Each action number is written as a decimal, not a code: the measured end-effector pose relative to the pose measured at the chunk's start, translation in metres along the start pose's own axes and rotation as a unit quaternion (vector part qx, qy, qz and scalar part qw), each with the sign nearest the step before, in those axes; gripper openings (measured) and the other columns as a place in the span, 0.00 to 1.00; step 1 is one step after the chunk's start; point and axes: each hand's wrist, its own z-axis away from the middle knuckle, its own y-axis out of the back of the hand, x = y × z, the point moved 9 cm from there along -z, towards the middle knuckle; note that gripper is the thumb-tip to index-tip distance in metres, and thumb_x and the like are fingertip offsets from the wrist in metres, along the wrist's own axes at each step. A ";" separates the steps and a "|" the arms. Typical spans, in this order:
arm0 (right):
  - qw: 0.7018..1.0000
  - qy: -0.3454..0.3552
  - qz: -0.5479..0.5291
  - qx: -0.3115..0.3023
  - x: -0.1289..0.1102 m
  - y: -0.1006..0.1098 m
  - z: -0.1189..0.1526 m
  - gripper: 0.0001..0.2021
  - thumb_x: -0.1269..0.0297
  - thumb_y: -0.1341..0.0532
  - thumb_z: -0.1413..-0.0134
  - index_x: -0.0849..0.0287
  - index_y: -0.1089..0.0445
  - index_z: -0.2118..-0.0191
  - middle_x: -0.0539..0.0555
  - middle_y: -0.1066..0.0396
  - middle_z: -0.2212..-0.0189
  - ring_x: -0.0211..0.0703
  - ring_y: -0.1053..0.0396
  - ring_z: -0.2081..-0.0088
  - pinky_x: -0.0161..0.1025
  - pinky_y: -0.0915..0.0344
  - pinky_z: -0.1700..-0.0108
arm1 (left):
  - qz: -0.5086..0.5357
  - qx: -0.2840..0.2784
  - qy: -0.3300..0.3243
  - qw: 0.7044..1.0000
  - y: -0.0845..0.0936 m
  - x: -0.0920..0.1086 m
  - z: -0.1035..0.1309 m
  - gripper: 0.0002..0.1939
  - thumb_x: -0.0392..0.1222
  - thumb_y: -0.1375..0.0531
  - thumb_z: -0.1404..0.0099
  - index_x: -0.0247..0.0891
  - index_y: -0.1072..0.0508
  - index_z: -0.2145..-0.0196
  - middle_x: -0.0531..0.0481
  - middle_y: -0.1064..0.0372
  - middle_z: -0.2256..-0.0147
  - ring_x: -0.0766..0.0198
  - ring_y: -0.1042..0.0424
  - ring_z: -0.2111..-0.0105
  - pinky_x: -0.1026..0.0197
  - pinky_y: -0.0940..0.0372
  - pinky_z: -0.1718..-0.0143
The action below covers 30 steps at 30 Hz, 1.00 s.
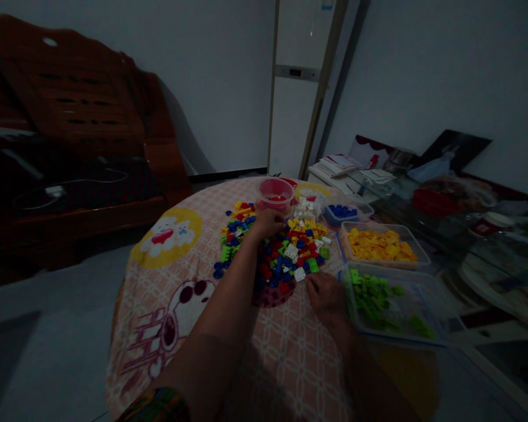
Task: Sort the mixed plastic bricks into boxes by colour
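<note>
My left hand (269,224) reaches over a mixed pile of toy building bricks (277,258), just in front of a round pink tub (276,202) with red bricks inside. Its fingers are curled downward, and whatever they may hold is hidden. At the pile's near right edge, my right hand (328,296) rests low with fingers bent together. A white brick (300,274) lies by its fingertips, and a green brick (313,265) is just beyond. What the right fingers may hold cannot be made out in the dim light.
On the right stand clear boxes of green bricks (372,299), yellow bricks (381,245) and blue bricks (342,211). White bricks (307,208) are heaped beside the pink tub. A patterned cloth (290,346) covers the round table. A cluttered glass table (440,234) adjoins at right; a wooden bench (83,117) stands left.
</note>
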 end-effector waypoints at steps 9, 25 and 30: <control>1.000 0.005 0.011 0.010 0.001 -0.001 -0.001 0.11 0.67 0.45 0.39 0.58 0.25 0.67 0.55 0.25 0.68 0.44 0.31 0.63 0.37 0.43 0.59 | 0.424 0.198 0.058 0.882 0.028 -0.020 0.005 0.12 0.38 0.35 0.48 0.32 0.21 0.65 0.49 0.23 0.73 0.67 0.27 0.76 0.63 0.29 0.70; 1.000 0.002 0.008 0.002 0.000 -0.001 -0.001 0.10 0.68 0.44 0.40 0.57 0.25 0.67 0.56 0.24 0.68 0.44 0.31 0.64 0.38 0.42 0.58 | 0.430 0.188 -0.029 0.883 0.026 -0.012 -0.006 0.23 0.41 0.33 0.50 0.33 0.23 0.55 0.41 0.22 0.56 0.55 0.24 0.56 0.52 0.31 0.50; 1.000 0.001 0.007 -0.003 0.000 -0.001 -0.001 0.11 0.67 0.45 0.40 0.58 0.25 0.67 0.56 0.25 0.68 0.45 0.31 0.64 0.38 0.43 0.59 | 0.296 0.066 -0.039 0.952 0.003 0.013 -0.008 0.15 0.39 0.35 0.48 0.33 0.20 0.62 0.46 0.21 0.66 0.57 0.23 0.66 0.54 0.29 0.58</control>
